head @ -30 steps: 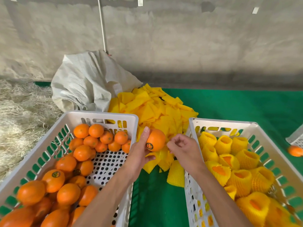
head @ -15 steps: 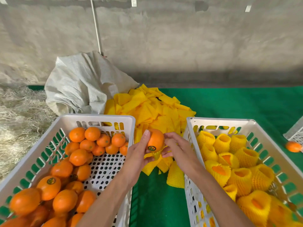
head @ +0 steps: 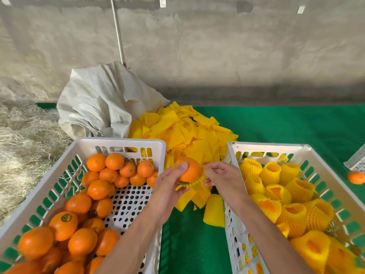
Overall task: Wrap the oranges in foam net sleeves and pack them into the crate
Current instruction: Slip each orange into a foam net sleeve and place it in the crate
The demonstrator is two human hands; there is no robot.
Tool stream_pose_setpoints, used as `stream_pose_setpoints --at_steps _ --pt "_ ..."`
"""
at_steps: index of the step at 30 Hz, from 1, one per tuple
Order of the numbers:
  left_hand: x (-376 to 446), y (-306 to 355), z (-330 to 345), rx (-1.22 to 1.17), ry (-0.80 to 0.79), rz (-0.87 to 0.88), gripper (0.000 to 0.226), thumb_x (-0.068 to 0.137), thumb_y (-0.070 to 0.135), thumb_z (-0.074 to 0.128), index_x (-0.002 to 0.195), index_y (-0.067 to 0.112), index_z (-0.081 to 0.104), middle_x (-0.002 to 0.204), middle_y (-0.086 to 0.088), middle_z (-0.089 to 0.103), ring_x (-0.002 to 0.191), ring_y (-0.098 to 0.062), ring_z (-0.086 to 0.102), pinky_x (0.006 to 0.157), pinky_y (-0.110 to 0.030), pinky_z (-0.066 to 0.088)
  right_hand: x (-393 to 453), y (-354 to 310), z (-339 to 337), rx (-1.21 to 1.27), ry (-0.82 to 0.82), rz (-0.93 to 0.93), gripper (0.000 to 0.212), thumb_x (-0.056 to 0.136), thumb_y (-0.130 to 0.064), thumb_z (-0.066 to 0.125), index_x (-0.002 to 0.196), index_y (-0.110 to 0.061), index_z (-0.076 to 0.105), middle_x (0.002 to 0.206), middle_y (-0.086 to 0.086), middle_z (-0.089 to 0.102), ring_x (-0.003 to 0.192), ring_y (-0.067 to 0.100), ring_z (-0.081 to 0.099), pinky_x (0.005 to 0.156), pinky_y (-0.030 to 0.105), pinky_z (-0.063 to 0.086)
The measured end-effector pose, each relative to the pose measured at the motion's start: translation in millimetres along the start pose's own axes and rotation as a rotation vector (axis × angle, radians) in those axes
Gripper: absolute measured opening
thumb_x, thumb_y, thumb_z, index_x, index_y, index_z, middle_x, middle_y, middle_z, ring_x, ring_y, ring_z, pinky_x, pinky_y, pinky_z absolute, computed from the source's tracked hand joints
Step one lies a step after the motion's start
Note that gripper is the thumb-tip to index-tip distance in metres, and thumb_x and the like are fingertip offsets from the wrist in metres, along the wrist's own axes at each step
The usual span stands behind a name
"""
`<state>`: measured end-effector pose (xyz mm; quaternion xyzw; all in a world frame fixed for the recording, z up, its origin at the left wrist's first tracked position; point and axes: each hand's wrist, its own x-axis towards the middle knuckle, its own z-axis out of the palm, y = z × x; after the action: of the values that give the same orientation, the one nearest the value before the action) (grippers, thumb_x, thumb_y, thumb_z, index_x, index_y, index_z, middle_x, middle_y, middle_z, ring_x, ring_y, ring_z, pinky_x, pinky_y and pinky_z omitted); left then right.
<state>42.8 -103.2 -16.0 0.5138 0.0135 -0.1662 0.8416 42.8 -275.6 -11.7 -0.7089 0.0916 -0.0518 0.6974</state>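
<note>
Between my hands, my left hand [head: 167,186] grips the orange [head: 188,170] while my right hand [head: 221,177] pinches the sleeve [head: 194,182] stretched under it. Wrapping is underway, I judge; next, pull it up, then reach right to the crate [head: 324,167].

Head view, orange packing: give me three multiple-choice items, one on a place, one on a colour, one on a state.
1. Where do the wrapped oranges sit?
A. right crate
B. left crate
C. sack

2. What colour are the foam net sleeves?
A. white
B. yellow
C. pink

3. How far is the held orange wrapped?
A. fully covered
B. sleeve only at its lower edge
C. no sleeve touching it

Key: 1 A, sleeved fruit fills the right crate. 2 B, the pile is yellow. 3 B, the left hand holds it while the right hand stretches the sleeve beneath.
</note>
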Motion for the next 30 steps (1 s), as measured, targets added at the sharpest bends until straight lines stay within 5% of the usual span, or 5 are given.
stream_pose_setpoints --at_steps 7,14,21,24,30 --pt "4.4 -9.5 7.8 0.159 0.113 0.083 0.090 0.054 0.048 0.092 0.133 0.025 0.056 0.127 -0.011 0.067 0.107 -0.028 0.072 0.089 -0.049 0.059 -2.5 -2.2 -5.6 0.085 0.087 -0.124 0.013 0.094 -0.007 0.066 0.093 -0.015 0.076 0.074 -0.004 0.071 0.065 0.007 0.064 0.065 0.020 0.056" --pt "4.4 -17.5 3.2 0.312 0.027 0.179 0.080 0.052 0.043 0.097 0.125 0.026 0.070 0.116 0.002 0.075 0.105 -0.017 0.073 0.085 -0.030 0.060 -6.1 1.4 -4.5 -0.100 -0.101 -0.130 0.024 0.092 -0.041 0.068 0.110 -0.028 0.078 0.109 -0.011 0.075 0.104 0.000 0.067 0.088 0.019 0.055" --pt "6.0 -26.3 5.2 0.411 -0.014 0.179 0.082 0.058 0.045 0.099 0.130 0.034 0.064 0.123 0.001 0.071 0.108 -0.010 0.070 0.087 -0.029 0.060 -0.7 6.3 -11.6 -0.390 -0.017 -0.347 0.024 0.098 -0.035 0.062 0.098 -0.016 0.077 0.088 -0.001 0.060 0.083 0.009 0.058 0.074 0.028 0.050" --pt "4.7 -33.0 8.1 0.592 -0.009 0.162 0.087 0.056 0.044 0.099 0.131 0.038 0.054 0.117 0.009 0.066 0.093 0.009 0.065 0.074 -0.012 0.052 -3.1 4.7 -10.0 -0.523 0.063 -0.471 0.023 0.102 -0.030 0.059 0.092 -0.012 0.070 0.086 -0.002 0.054 0.080 0.008 0.053 0.070 0.025 0.044" --pt "7.8 -24.0 5.0 0.380 0.015 0.056 0.068 0.056 0.053 0.096 0.114 0.039 0.063 0.082 0.012 0.071 0.062 -0.004 0.062 0.056 -0.013 0.046 -8.5 1.3 -3.5 -0.576 0.022 -0.701 0.018 0.104 -0.026 0.058 0.099 -0.011 0.068 0.098 -0.005 0.053 0.090 0.011 0.057 0.073 0.023 0.048"
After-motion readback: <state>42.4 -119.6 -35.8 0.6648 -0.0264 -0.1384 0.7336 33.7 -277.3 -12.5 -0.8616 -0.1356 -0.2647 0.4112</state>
